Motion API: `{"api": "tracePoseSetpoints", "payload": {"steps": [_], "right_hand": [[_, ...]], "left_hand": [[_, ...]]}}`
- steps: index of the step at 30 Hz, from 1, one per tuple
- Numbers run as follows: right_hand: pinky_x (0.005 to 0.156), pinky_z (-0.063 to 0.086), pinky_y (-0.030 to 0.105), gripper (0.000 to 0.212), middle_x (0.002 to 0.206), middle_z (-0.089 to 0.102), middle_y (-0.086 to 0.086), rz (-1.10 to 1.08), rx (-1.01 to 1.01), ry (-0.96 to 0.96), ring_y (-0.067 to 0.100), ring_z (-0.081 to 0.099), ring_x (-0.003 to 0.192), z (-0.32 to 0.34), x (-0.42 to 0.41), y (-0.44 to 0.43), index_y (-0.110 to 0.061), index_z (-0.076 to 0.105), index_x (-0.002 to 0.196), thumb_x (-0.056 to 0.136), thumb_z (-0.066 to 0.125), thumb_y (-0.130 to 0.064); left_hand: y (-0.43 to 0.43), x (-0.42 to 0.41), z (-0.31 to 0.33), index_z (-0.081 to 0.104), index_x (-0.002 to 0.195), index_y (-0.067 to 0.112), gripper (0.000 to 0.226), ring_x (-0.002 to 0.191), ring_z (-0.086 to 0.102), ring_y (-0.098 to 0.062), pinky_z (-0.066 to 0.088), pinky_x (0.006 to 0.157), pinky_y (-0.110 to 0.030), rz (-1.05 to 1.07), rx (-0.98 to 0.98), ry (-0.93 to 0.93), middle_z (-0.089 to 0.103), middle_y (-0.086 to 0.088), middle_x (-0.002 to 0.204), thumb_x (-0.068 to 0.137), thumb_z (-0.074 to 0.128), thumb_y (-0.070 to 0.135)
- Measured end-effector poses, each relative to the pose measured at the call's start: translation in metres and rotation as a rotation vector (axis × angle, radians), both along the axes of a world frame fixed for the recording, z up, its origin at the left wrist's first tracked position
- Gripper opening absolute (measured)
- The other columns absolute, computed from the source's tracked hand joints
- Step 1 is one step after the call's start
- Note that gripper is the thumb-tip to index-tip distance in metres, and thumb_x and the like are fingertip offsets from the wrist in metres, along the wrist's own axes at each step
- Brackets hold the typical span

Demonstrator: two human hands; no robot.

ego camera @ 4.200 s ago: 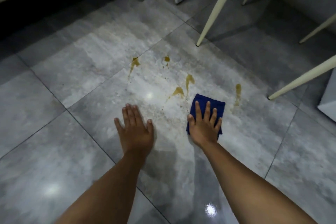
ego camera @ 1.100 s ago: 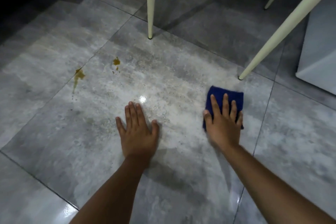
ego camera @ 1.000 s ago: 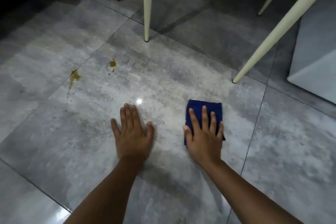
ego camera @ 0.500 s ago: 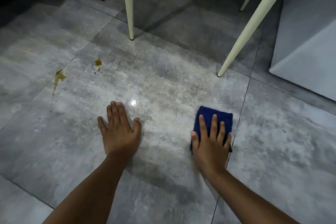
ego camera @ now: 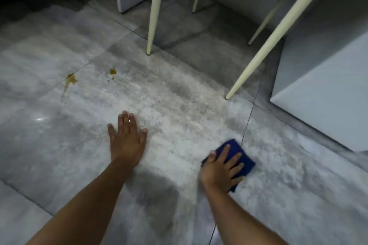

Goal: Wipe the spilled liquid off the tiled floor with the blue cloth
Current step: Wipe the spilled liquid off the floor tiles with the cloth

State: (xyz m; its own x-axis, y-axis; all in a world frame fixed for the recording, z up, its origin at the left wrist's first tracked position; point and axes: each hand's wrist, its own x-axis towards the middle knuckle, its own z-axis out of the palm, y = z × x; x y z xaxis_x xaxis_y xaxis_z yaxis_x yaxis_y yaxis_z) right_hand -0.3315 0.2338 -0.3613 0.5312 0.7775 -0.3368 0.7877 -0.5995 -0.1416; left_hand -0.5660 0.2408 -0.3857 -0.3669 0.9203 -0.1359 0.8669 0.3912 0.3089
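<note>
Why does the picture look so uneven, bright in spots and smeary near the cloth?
Head view: a glare spot shines on the glossy tiled floor; the top-left corner is dark; the right hand and blue cloth are motion-blurred; the left hand stays sharper.

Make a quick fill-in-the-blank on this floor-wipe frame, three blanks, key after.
1. The blue cloth lies under the ____ hand.
2. The left hand rests flat on the floor tile, holding ____.
3. The number of yellow-brown spill spots left unwiped on the floor is ____, both lying to the left of the nearest chair leg.

Missing words: right; nothing; two
</note>
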Motion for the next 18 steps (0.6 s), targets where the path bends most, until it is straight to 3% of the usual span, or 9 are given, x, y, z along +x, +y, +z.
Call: {"api": "tracePoseSetpoints", "payload": {"steps": [4,7,9,13,15,18], "right_hand": [[0.112,-0.017,0.053,0.061,0.153,-0.029,-0.001,0.543,0.023,0.026,0.029,-0.019,0.145,-0.018,-0.112,-0.027,-0.037,-0.025,0.143,0.096,0.009,-0.058],[0.113,-0.019,0.053,0.060,0.153,-0.032,-0.001,0.857,-0.020,0.035,0.028,-0.025,0.143,-0.013,-0.155,0.012,-0.037,-0.019,0.146,0.097,0.007,-0.057],[0.114,-0.017,0.053,0.059,0.154,-0.032,0.000,0.899,-0.095,0.042,0.028,-0.027,0.142,-0.005,-0.165,0.028,-0.037,-0.019,0.147,0.097,0.007,-0.057],[0.112,-0.018,0.054,0.061,0.156,-0.029,0.002,0.777,-0.024,0.064,0.026,-0.030,0.141,-0.011,-0.177,-0.021,-0.038,-0.029,0.139,0.098,0.011,-0.056],[0.109,-0.024,0.053,0.061,0.155,-0.028,0.002,0.896,0.003,0.037,0.028,-0.034,0.137,-0.014,-0.196,-0.062,-0.040,-0.031,0.137,0.096,0.011,-0.058],[0.107,-0.027,0.051,0.058,0.156,-0.024,-0.002,1.098,0.047,0.074,0.031,-0.027,0.141,-0.017,-0.242,-0.061,-0.044,-0.018,0.143,0.095,0.012,-0.058]], "left_hand": [[-0.024,-0.046,0.013,0.005,0.152,0.005,0.067,0.149,-0.002,-0.022,-0.009,0.117,-0.044,0.008,0.049,0.080,0.002,-0.013,0.161,0.100,0.015,0.045],[-0.050,-0.112,0.018,0.011,0.152,0.004,0.070,0.149,0.001,-0.024,-0.009,0.117,-0.046,0.117,0.039,0.127,0.006,-0.014,0.161,0.095,0.013,0.046],[-0.076,-0.164,0.014,0.014,0.151,0.003,0.071,0.149,0.004,-0.027,-0.003,0.118,-0.052,0.250,0.024,0.163,0.009,-0.016,0.160,0.096,0.014,0.047],[-0.112,-0.231,0.009,0.015,0.150,-0.001,0.084,0.148,0.005,-0.032,0.000,0.116,-0.057,0.532,-0.046,0.132,0.010,-0.020,0.159,0.089,0.010,0.057],[-0.106,-0.240,0.005,0.014,0.150,-0.001,0.080,0.148,0.007,-0.033,0.001,0.116,-0.057,0.540,-0.084,0.129,0.011,-0.020,0.159,0.094,0.014,0.055],[-0.094,-0.239,-0.004,0.010,0.152,0.003,0.073,0.149,0.001,-0.027,-0.002,0.117,-0.055,0.532,-0.078,0.103,0.006,-0.016,0.161,0.097,0.021,0.051]]}}
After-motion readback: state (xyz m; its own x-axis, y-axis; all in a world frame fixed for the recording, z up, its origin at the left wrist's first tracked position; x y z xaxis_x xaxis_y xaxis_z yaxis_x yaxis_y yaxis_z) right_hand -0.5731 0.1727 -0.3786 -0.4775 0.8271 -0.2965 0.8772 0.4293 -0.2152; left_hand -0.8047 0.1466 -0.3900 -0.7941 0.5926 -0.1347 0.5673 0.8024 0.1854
